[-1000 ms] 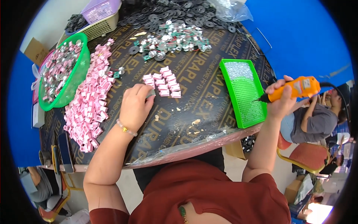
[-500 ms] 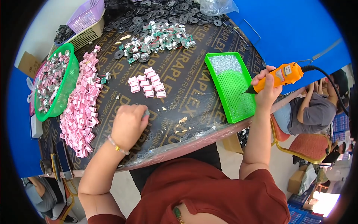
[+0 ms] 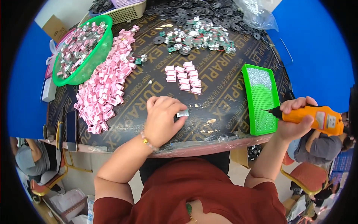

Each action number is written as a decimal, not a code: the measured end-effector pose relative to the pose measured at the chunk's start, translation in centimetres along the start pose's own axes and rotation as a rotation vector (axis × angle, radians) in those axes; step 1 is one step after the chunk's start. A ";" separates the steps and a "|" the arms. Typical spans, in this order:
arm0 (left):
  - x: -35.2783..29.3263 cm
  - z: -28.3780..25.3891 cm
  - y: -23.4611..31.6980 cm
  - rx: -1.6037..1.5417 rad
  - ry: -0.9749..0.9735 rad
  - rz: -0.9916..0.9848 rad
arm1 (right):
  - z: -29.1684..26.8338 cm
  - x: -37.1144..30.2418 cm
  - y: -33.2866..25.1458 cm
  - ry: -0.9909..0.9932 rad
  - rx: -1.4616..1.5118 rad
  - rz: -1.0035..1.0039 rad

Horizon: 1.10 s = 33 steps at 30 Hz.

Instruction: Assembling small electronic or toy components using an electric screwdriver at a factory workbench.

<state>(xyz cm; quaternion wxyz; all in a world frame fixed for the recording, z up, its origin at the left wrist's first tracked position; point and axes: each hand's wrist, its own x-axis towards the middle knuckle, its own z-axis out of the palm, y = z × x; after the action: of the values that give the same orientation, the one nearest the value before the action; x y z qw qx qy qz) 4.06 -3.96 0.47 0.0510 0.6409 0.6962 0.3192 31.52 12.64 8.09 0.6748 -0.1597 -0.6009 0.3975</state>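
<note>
My left hand (image 3: pixel 164 118) rests at the table's near middle, its thumb and fingers pinching a small pale, greyish-green piece (image 3: pixel 182 113); its exact kind is too small to make out. Just beyond it, short rows of pink plastic housings (image 3: pixel 182 76) stand grouped on the dark table (image 3: pixel 149 102). In my right hand (image 3: pixel 292 121) is an orange electric screwdriver (image 3: pixel 322 119), held almost level with its bit pointing left. The bit's tip is over the green tray (image 3: pixel 252 115), which holds small silvery screws (image 3: pixel 259 77) piled at its far end.
A long heap of pink housings (image 3: pixel 102 93) lies at the left, beside a green basket (image 3: pixel 106 48) of mixed parts. Small circuit boards with wires (image 3: pixel 201 37) and black discs (image 3: pixel 223 16) are heaped at the back. A phone (image 3: pixel 72 130) lies by the near left edge.
The view has turned, shifting the table's contents. My left hand shows the small piece more plainly between its fingertips. The screwdriver has swung more level, its bit still over the tray.
</note>
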 end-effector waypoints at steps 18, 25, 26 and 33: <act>0.0 -0.2 -0.7 -0.088 -0.030 -0.130 | 15.5 -5.4 4.3 -0.405 0.518 0.362; 0.0 -0.4 -0.7 -0.057 -0.008 -0.110 | 15.8 -6.1 5.2 -0.416 0.564 0.384; 0.1 -0.4 -0.8 -0.055 -0.017 -0.113 | 15.9 -6.1 5.3 -0.415 0.562 0.384; 0.0 -0.3 -0.8 -0.046 0.006 -0.092 | 15.9 -6.0 5.3 -0.464 0.431 0.395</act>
<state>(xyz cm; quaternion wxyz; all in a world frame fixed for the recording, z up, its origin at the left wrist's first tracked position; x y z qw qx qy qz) 3.26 -4.07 0.27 0.0784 0.6060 0.7176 0.3342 15.01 7.48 3.91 0.4493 -0.0324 -0.5980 0.6629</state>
